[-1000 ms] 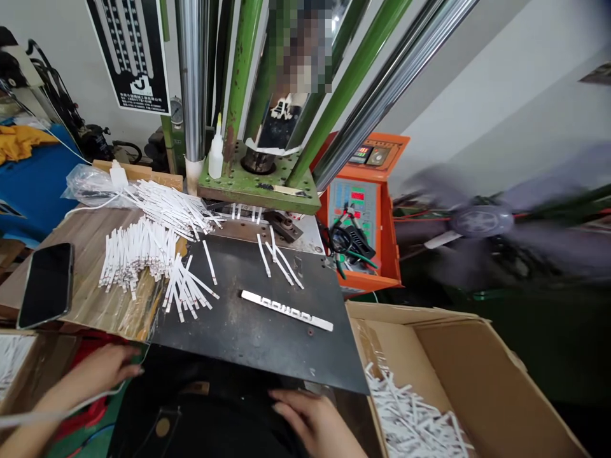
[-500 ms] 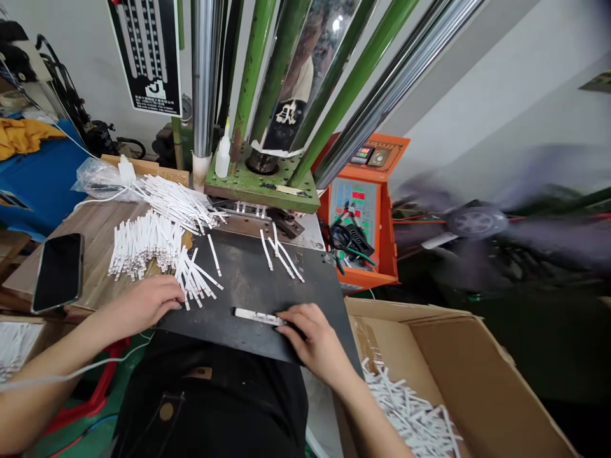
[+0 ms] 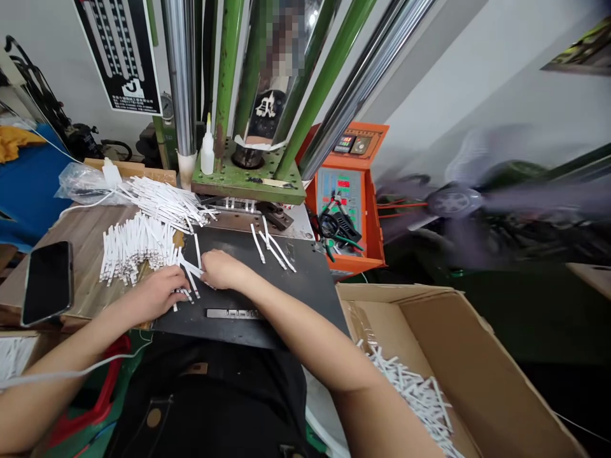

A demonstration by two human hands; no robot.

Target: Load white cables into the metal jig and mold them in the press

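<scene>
- The left hand [image 3: 165, 291] is at the near edge of the small pile [image 3: 192, 268], fingers curled and touching strips; whether they are clenched on any, I cannot tell.
- The right hand [image 3: 218, 270] is bent at the pile's right side, strip ends running up to its fingers; its fingertips are hidden, so its hold is unclear.
- The small pile lies between the hands, on the left part of the black sheet [image 3: 305, 280].
- The slotted bar [image 3: 231, 313] lies on the sheet, nearer the body than the hands, its right end hidden by the right forearm [image 3: 296, 331].
- Loose strips [image 3: 258, 243] lie near the press [image 3: 248, 184].
- Two bigger heaps [image 3: 136, 249] sit left of the sheet, the phone [image 3: 48, 283] beyond them.
- More strips [image 3: 410, 388] fill part of the carton [image 3: 477, 356] at right.
</scene>
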